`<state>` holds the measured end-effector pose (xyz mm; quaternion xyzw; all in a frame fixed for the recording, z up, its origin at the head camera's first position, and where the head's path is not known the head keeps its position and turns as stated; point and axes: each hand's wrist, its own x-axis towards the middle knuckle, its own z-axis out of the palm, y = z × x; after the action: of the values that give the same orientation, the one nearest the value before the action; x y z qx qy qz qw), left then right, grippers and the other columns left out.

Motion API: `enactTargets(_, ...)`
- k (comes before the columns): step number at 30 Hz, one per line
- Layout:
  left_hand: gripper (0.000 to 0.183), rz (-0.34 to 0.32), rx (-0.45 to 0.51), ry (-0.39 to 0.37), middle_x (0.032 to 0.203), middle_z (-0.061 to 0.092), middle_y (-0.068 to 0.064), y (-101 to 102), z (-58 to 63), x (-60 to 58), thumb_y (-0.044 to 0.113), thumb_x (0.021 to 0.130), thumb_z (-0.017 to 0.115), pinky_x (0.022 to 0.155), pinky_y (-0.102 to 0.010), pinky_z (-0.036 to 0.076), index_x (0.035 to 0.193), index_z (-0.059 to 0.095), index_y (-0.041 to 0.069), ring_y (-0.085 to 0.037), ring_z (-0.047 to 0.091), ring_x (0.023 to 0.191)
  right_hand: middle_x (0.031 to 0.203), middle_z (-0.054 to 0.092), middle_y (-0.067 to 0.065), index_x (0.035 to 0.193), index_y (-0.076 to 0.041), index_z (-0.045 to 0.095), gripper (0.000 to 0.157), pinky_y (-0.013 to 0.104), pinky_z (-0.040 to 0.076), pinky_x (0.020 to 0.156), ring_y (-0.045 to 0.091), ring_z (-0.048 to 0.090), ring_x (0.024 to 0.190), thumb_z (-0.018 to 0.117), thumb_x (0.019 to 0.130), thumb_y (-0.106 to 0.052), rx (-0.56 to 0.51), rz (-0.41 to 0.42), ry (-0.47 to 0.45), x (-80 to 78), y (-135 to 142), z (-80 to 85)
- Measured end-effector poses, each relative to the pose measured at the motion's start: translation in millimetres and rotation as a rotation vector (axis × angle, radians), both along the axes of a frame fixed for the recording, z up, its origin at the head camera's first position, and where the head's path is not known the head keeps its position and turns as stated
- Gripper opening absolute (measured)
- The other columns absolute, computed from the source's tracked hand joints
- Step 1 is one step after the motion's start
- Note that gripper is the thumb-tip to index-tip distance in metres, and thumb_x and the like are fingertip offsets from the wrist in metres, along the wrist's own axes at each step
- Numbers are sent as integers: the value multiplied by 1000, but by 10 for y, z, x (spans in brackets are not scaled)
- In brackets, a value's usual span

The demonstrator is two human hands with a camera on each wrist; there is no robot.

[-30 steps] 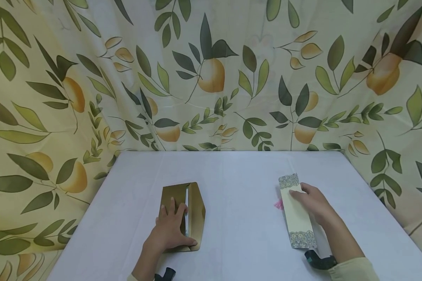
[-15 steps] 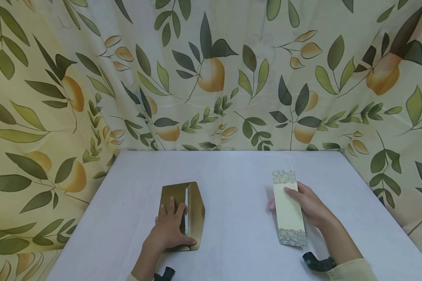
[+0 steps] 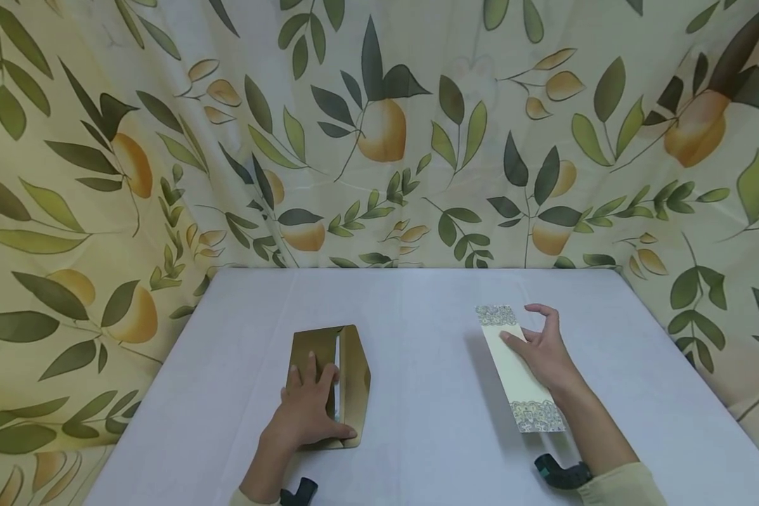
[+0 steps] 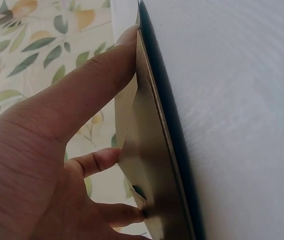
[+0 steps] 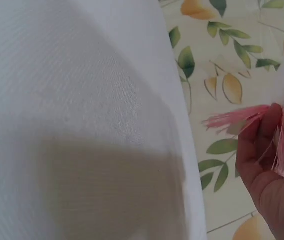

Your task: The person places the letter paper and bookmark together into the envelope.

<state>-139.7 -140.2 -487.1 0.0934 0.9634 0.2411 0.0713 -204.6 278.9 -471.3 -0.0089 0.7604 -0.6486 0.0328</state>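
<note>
On the left part of the white table [image 3: 411, 379] lies a gold envelope [image 3: 358, 372], with its pointed flap turned to the right side and a narrow pale strip showing along the opening. The left hand [image 3: 308, 414] rests on this envelope with its fingers spread: the thumb reaches to the right, onto the near part of the flap, and the other fingers point to the far side, the index fingertip being at the pale strip. In the left wrist view the thumb touches the envelope near its edge. On the right part of the scene, well apart from the envelope, the right hand [image 3: 547, 355] pinches a long cream card [image 3: 519, 369] at its right edge, while the index finger is bent and lifted away from it. The card has a lace-like patterned band at its far end and another at its near end; it is held above the table, slanting with the far end more to the left, and its shadow falls on the white surface. In the right wrist view a pink tassel [image 5: 234, 117] hangs at the fingers of this hand. Behind the table is a curtain [image 3: 382, 133] printed with orange fruits and green leaves.
</note>
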Motion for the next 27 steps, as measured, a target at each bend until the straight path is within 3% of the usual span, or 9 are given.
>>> enactTargets(2, 87, 0, 7, -6, 162, 19, -35, 4, 12, 2, 55, 62, 97, 99, -82, 29, 124, 47, 21, -68, 15, 142, 128, 59, 32, 150, -21, 13, 67, 43, 60, 59, 33, 75, 74, 63, 106, -19, 6, -5, 28, -2, -19, 5)
enactTargets(7, 86, -4, 10, -10, 162, 18, -36, 1, 30, 6, 55, 62, 97, 98, -82, 28, 123, 47, 21, -69, 14, 141, 132, 60, 27, 141, -11, 49, 43, 39, 60, 62, 29, 73, 80, 67, 104, -23, 97, -23, 62, 24, -90, 25)
enactTargets(10, 87, -7, 12, -6, 162, 18, -36, -6, 24, 5, 55, 62, 97, 98, -83, 28, 123, 47, 21, -69, 14, 141, 143, 58, 19, 128, -9, 63, 35, 25, 56, 71, 32, 65, 115, 71, 101, -29, 241, -46, 108, 30, -141, 29)
enactTargets(14, 86, -12, 12, -4, 163, 17, -36, -14, 8, -2, 55, 62, 97, 98, -83, 28, 124, 48, 20, -69, 13, 142, 153, 51, 17, 122, -12, 69, 33, 18, 48, 86, 37, 37, 147, 75, 98, -33, 367, -57, 142, 45, -224, 50)
enactTargets(17, 86, -14, 6, -6, 163, 17, -36, -13, 14, -3, 54, 63, 97, 99, -83, 28, 125, 48, 19, -69, 13, 142, 153, 50, 19, 127, -8, 69, 33, 21, 47, 93, 38, 38, 146, 73, 99, -26, 360, -18, 121, 62, -283, 90)
enactTargets(19, 86, -14, 3, -7, 163, 17, -36, -9, 20, -3, 55, 63, 96, 99, -82, 28, 126, 49, 19, -69, 13, 142, 154, 48, 20, 132, -5, 66, 33, 20, 46, 95, 39, 42, 143, 68, 101, -15, 317, 39, 96, 69, -311, 113)
enactTargets(22, 86, -17, 9, -10, 163, 17, -36, -5, 30, -7, 55, 63, 96, 99, -82, 28, 126, 49, 19, -69, 13, 142, 154, 46, 20, 138, -1, 60, 40, 29, 47, 97, 38, 47, 138, 61, 98, 0, 241, 136, 52, 84, -345, 127)
enactTargets(27, 88, -17, -5, -8, 163, 18, -36, -20, 22, -12, 57, 62, 96, 100, -81, 30, 126, 48, 20, -68, 14, 142, 153, 47, 19, 139, -3, 60, 42, 37, 49, 99, 38, 53, 132, 65, 97, 0, 222, 186, 13, 89, -449, 100)
